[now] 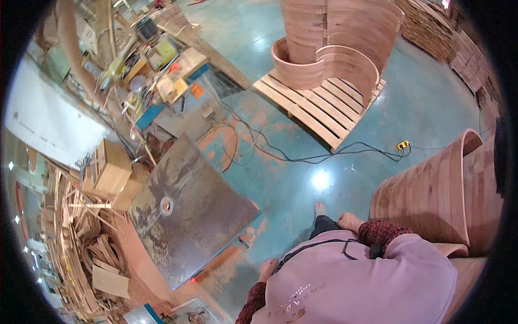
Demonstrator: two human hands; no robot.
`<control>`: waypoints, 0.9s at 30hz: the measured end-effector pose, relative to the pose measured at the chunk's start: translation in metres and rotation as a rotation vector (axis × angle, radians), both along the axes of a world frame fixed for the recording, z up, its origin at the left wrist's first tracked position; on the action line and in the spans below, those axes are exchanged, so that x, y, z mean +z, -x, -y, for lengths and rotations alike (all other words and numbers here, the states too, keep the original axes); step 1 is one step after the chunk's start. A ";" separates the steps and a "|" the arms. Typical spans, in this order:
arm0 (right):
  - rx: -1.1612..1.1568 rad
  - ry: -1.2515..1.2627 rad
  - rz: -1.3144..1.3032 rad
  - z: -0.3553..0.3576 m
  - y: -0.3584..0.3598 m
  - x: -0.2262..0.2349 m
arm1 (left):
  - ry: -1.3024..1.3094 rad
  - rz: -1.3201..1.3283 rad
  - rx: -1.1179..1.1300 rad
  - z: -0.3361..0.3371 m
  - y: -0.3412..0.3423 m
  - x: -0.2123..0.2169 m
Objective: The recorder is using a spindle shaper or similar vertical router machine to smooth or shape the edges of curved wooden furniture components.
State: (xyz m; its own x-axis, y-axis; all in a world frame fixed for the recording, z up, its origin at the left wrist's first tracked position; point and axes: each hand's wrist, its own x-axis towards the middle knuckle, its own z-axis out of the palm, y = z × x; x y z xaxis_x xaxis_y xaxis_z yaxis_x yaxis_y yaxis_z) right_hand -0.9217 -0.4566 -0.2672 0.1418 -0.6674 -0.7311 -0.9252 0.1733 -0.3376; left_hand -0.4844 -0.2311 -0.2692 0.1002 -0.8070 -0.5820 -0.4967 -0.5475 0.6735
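My left hand (268,268) hangs low at my side, between my pink top and the dark metal machine table (197,210). Its fingers are mostly out of sight, and I see nothing held there. On the other side, my right hand (350,222) is held in front of my body with its fingers curled in, and nothing shows in it. Nearest to it stands a curved panel of glued wooden strips (423,197), apart from the hand. A round fitting (167,206) is set into the metal table.
Curved wooden pieces (350,32) stand on a slatted pallet (307,108) ahead. A black cable (302,160) with a yellow socket block (403,145) crosses the green floor. Wood offcuts (102,254) pile at left, beyond sawdust. A cluttered bench (189,116) and stacked boards (429,32) stand farther off.
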 end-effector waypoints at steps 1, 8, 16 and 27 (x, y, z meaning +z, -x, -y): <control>-0.021 0.004 -0.003 0.014 0.011 -0.006 | 0.038 -0.004 -0.059 0.022 0.009 -0.002; -0.397 0.031 0.138 0.117 0.093 0.024 | -0.010 -0.004 -0.158 0.177 0.067 -0.098; -0.733 0.024 0.142 0.132 0.178 0.003 | 0.042 0.281 -0.580 0.372 0.094 -0.020; -0.862 -0.074 0.130 0.185 0.175 -0.025 | -0.011 0.159 -0.718 0.572 0.103 -0.068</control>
State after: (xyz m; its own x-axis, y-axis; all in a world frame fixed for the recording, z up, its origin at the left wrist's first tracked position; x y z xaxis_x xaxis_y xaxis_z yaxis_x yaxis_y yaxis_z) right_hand -1.0970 -0.6419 -0.2925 -0.3057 -0.5319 -0.7897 -0.4167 0.8205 -0.3913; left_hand -0.5873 -0.8026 -0.3375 -0.3672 -0.6999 -0.6126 -0.8265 -0.0566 0.5601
